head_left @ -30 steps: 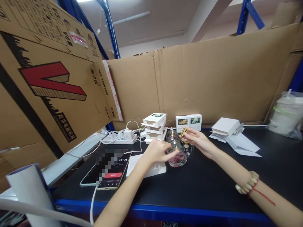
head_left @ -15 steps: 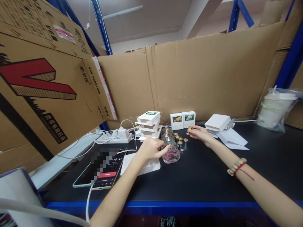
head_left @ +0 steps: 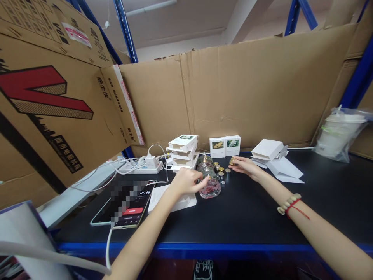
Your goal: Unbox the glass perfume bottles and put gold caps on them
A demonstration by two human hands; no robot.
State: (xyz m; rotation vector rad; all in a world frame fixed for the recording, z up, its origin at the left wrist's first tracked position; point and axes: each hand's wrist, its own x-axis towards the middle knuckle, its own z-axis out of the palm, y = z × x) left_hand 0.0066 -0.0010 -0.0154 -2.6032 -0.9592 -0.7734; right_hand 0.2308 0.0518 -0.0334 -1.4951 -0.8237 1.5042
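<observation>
A row of clear glass perfume bottles with gold spray tops stands near the middle of the black table; the front perfume bottle is pinkish and rounded. My left hand is at this bottle from the left, thumb and bent fingers closed about its top; the exact contact is partly hidden. My right hand pinches a gold bottle cap above the table, apart from the bottles. Several loose gold and silver caps stand just right of the row.
White boxes are stacked behind my left hand. Two picture boxes stand at the back. Opened white packaging lies right, near a bagged cup. Phones, a power strip and cables occupy the left. Cardboard walls the back.
The view has shifted slightly. Both hands keep nearly the same places, the left at the front perfume bottle, the right with the cap turned a little.
</observation>
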